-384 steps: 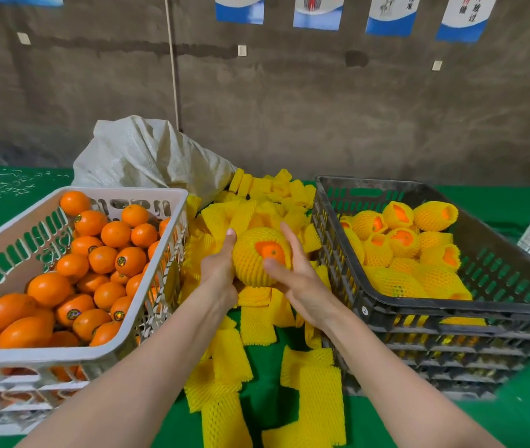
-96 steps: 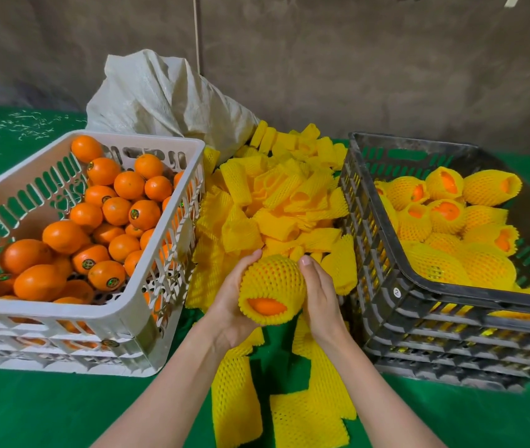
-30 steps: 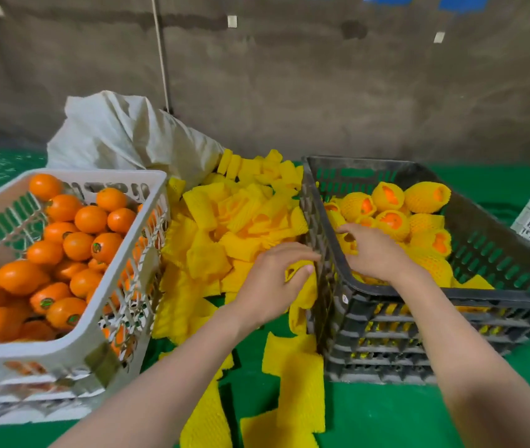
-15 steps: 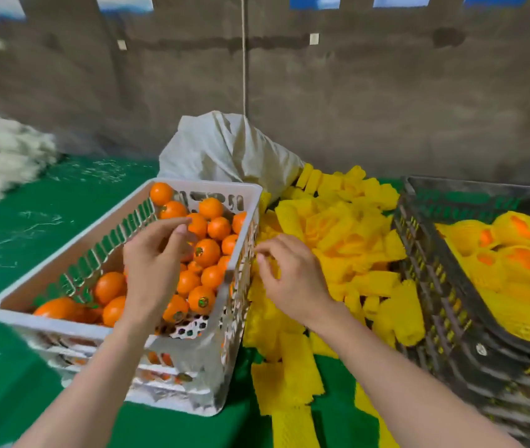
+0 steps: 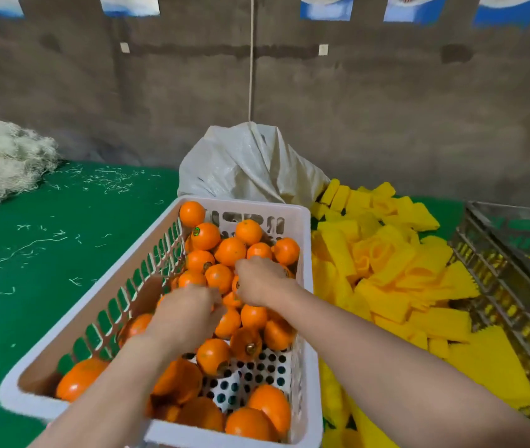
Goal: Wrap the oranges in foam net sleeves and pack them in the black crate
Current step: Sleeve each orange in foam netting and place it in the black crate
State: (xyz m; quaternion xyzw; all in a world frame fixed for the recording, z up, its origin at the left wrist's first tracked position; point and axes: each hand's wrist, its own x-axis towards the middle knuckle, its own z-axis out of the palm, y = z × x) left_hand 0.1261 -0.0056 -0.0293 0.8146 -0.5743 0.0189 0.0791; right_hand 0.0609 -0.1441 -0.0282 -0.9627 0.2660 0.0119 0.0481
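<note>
Both hands are down inside the white slotted plastic crate (image 5: 304,234), backs up. The left hand (image 5: 186,315) and right hand (image 5: 260,279) curl their fingers among the smooth, glossy round oranges (image 5: 229,250), some of which bear small stickers. I cannot tell whether either hand grips one. Right of the right hand lie flat yellow foam net sleeves (image 5: 386,286), and beyond them is the black plastic crate (image 5: 490,273).

Green table (image 5: 63,270): white crate (image 5: 306,286), sack (image 5: 244,163), foam sleeves (image 5: 386,273), black crate (image 5: 499,286).
</note>
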